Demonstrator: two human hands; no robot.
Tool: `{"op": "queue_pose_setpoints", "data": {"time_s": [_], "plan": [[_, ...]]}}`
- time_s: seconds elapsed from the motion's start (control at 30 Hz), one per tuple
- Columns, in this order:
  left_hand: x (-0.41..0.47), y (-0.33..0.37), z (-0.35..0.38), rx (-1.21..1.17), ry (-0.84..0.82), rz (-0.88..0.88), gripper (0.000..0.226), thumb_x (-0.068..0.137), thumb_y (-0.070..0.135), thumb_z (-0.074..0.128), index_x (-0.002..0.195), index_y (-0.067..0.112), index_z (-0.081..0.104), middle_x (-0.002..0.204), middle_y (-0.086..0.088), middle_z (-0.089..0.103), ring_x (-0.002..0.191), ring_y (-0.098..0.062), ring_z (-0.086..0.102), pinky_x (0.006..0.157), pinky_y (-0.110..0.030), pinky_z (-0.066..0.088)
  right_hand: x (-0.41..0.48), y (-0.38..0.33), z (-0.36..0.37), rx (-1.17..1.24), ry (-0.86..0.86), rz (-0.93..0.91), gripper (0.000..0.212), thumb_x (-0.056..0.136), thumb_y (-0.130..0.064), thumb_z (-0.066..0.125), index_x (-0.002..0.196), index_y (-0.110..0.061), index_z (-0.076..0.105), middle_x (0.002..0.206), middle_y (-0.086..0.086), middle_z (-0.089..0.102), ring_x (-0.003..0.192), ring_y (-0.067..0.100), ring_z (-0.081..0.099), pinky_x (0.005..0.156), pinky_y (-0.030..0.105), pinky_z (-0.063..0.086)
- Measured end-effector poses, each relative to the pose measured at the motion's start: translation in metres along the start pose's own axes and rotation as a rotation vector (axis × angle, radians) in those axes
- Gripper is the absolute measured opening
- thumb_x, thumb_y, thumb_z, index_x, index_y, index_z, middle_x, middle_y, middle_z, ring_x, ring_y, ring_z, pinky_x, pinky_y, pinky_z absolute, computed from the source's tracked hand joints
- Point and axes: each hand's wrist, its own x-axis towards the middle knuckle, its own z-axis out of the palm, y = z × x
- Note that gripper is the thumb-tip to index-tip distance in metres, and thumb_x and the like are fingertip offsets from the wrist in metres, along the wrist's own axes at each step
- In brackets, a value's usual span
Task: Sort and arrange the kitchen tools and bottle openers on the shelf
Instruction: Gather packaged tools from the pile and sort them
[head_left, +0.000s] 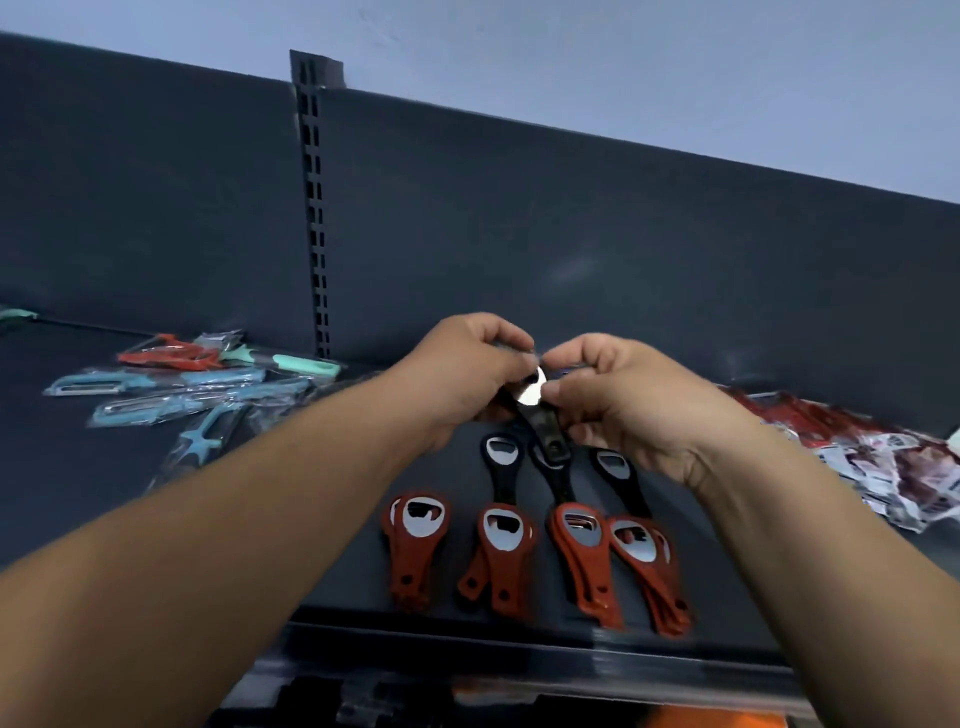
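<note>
The left hand (467, 374) and right hand (639, 410) are together pinching a black-handled, metal-headed bottle opener (545, 434). Just below the grip, red-handled openers (415, 545) are lying in four tidy stacks with black openers (501, 467) lining up behind. Left of the grip, packaged blue and red peelers (182, 387) are lying jumbled, seemingly unsorted.

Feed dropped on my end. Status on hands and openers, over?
Left hand and right hand both pinching a black opener above the shelf. Red openers rowed in front, black row behind. Nothing blocking.
</note>
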Motion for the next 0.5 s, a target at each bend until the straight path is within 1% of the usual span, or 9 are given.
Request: {"op": "queue_pose_setpoints", "data": {"time_s": [0.07,0.13,0.2,0.23,0.3,0.37,0.43,0.47,0.5], "plan": [[0.012,-0.003,0.007,0.112,-0.001,0.022,0.019,0.089,0.019,0.064,0.108,0.017,0.061,0.093,-0.003,0.066,0.076,-0.015,0.062,0.068,-0.028,0.054,0.004,0.006,-0.019,0.041,0.058,0.046,0.017,0.087,0.003,0.061,0.094,-0.012,0.059,0.058,-0.002,0.059,0.047,0.007,0.051,0.043,0.017,0.043],[0.021,-0.011,0.006,0.43,-0.039,0.05,0.027,0.088,0.022,0.066,0.115,0.017,0.062,0.108,0.001,0.065,0.09,-0.013,0.061,0.08,-0.026,0.049,0.011,0.018,-0.036,0.039,0.131,0.109,0.019,0.087,0.003,0.061,0.099,-0.011,0.057,0.06,0.001,0.057,0.044,0.007,0.05,0.042,0.017,0.044],[0.027,-0.024,0.002,0.729,-0.141,-0.002,0.034,0.085,0.024,0.069,0.118,0.016,0.064,0.116,0.002,0.065,0.103,-0.014,0.06,0.092,-0.025,0.046,0.019,0.031,-0.045,0.011,0.175,0.174,0.023,0.087,0.003,0.061,0.102,-0.012,0.054,0.062,0.004,0.054,0.041,0.007,0.051,0.041,0.017,0.045],[0.029,-0.03,0.001,0.81,-0.185,-0.043,0.036,0.085,0.025,0.07,0.119,0.015,0.064,0.117,0.001,0.065,0.105,-0.015,0.06,0.095,-0.028,0.046,0.022,0.037,-0.047,0.007,0.181,0.197,0.024,0.086,0.004,0.061,0.101,-0.013,0.053,0.062,0.005,0.053,0.04,0.007,0.05,0.041,0.017,0.045],[0.031,-0.041,0.0,0.868,-0.179,-0.08,0.034,0.087,0.026,0.066,0.119,0.015,0.063,0.116,0.0,0.064,0.107,-0.017,0.06,0.096,-0.031,0.046,0.03,0.043,-0.041,0.015,0.165,0.214,0.023,0.086,0.004,0.062,0.098,-0.013,0.052,0.064,0.006,0.053,0.043,0.01,0.05,0.04,0.017,0.046],[0.035,-0.045,-0.002,0.724,-0.078,-0.098,0.023,0.093,0.026,0.057,0.111,0.012,0.064,0.105,-0.004,0.065,0.097,-0.021,0.062,0.089,-0.033,0.049,0.039,0.044,-0.026,-0.005,0.124,0.205,0.02,0.086,0.003,0.063,0.096,-0.012,0.054,0.069,0.008,0.055,0.05,0.013,0.052,0.043,0.019,0.049],[0.036,-0.043,-0.002,0.376,-0.014,-0.191,0.013,0.097,0.023,0.052,0.099,0.013,0.061,0.09,-0.007,0.064,0.077,-0.022,0.062,0.073,-0.033,0.05,0.05,0.043,-0.008,-0.047,0.071,0.19,0.02,0.086,0.0,0.064,0.099,-0.011,0.055,0.073,0.008,0.057,0.055,0.014,0.055,0.048,0.02,0.052],[0.036,-0.042,-0.004,0.219,0.01,-0.238,0.007,0.096,0.018,0.053,0.098,0.014,0.059,0.088,-0.009,0.064,0.071,-0.021,0.062,0.067,-0.031,0.05,0.055,0.041,0.002,-0.061,0.043,0.181,0.021,0.086,-0.001,0.065,0.102,-0.01,0.055,0.075,0.008,0.058,0.057,0.014,0.056,0.05,0.02,0.053],[0.036,-0.042,-0.007,0.144,0.037,-0.252,0.008,0.094,0.011,0.056,0.101,0.013,0.059,0.091,-0.011,0.065,0.069,-0.02,0.062,0.064,-0.031,0.051,0.059,0.039,0.01,-0.07,0.018,0.176,0.022,0.086,-0.002,0.065,0.105,-0.009,0.055,0.077,0.008,0.059,0.059,0.015,0.058,0.053,0.02,0.055]]}}
